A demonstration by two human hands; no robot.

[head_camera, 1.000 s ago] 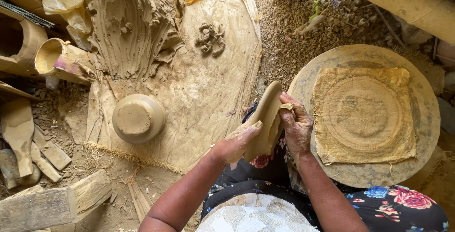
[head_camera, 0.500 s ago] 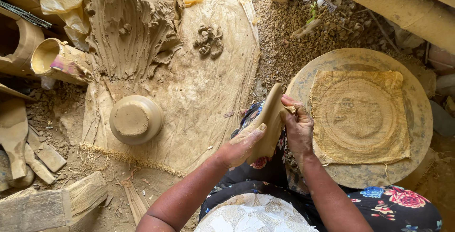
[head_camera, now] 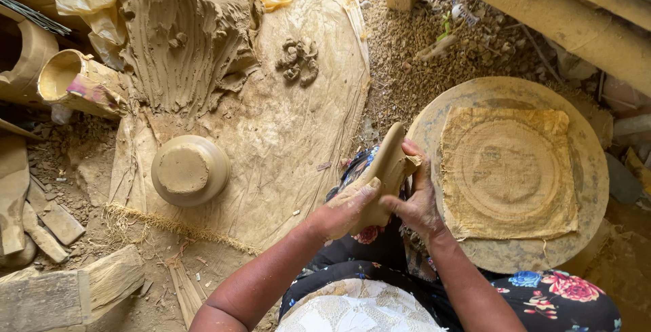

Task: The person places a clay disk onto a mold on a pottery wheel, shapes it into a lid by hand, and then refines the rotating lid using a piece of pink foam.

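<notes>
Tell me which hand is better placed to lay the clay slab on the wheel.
Right, probably. The right hand grips the slab on the side next to the wheel; the left hand holds it from the far side.

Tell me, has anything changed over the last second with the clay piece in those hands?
Hardly. Both hands, left hand and right hand, still clasp the flat clay slab upright over the lap; the fingers shifted slightly. The clay bowl, clay mound and cloth-covered wheel stayed put.

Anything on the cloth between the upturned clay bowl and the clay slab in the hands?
Head view: nothing big. Between the clay bowl and the clay slab, held by the left hand and right hand, lies bare muddy cloth, apart from small specks.
</notes>
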